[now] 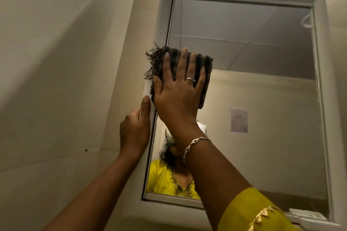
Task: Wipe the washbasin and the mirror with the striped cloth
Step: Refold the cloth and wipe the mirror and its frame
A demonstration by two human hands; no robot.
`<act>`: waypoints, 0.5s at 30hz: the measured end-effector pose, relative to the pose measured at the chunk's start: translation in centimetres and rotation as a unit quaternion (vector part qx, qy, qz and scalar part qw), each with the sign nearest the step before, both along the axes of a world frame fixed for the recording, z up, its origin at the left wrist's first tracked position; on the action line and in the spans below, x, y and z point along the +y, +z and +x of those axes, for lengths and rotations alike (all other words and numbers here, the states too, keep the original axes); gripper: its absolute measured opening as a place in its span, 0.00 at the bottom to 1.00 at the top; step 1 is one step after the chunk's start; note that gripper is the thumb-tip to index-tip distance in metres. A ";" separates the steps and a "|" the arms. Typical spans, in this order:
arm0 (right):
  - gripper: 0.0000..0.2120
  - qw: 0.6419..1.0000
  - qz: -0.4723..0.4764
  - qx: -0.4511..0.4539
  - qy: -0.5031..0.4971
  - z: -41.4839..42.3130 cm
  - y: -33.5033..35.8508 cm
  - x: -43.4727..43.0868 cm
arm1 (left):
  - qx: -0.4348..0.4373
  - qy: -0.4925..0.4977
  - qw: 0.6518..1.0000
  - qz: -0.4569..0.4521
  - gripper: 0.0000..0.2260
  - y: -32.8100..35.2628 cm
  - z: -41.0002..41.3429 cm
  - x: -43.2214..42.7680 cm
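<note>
From the head view, looking up, the right hand [178,88] lies flat with its fingers spread wide and straight, palm pressed onto the striped cloth [206,65]. The cloth is folded into a pad of dark brown stripes and is held against the glass of the mirror [253,80] at the mirror's left edge, a little above half height. Its frayed fringe [152,60] sticks out past the forefinger and over the pale frame [165,15]. The hand covers most of the cloth; a strip of it shows beyond the little finger and between the fingers. A ring [191,79] sits on one finger, a bracelet [193,146] circles the wrist, and a yellow sleeve [253,210] covers the forearm near the lower right corner. The left hand [134,129] grips the left side of the frame just below the cloth: its thumb lies straight up the front of the frame, and its fingers reach round the outer edge, out of sight. The two hands are close together but apart. The glass reflects ceiling panels, a sheet of paper [239,121] on a far wall, and the person's yellow garment [165,178] at the mirror's lower left corner. A beige wall [56,62] fills the left side.
</note>
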State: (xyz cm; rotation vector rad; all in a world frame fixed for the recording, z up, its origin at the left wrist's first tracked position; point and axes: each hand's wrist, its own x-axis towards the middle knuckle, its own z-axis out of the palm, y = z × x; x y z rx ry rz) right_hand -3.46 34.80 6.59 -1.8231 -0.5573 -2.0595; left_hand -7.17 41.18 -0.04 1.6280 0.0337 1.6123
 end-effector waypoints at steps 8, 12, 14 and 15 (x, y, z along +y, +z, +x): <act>0.28 0.997 -0.071 -0.021 0.029 0.6 -0.6 -2.0 | -0.015 0.004 1.000 0.019 0.28 0.1 0.3 0.4; 0.28 0.994 -0.094 -0.040 0.026 1.6 -1.4 -5.3 | -0.013 0.012 1.000 0.023 0.26 0.1 0.1 0.4; 0.28 0.994 -0.096 -0.040 0.017 2.3 -1.6 -7.3 | -0.010 0.029 0.999 0.023 0.26 0.2 0.0 0.2; 0.28 0.995 -0.094 -0.039 0.011 2.6 -1.7 -8.4 | -0.009 0.039 0.999 0.023 0.26 0.2 0.0 0.2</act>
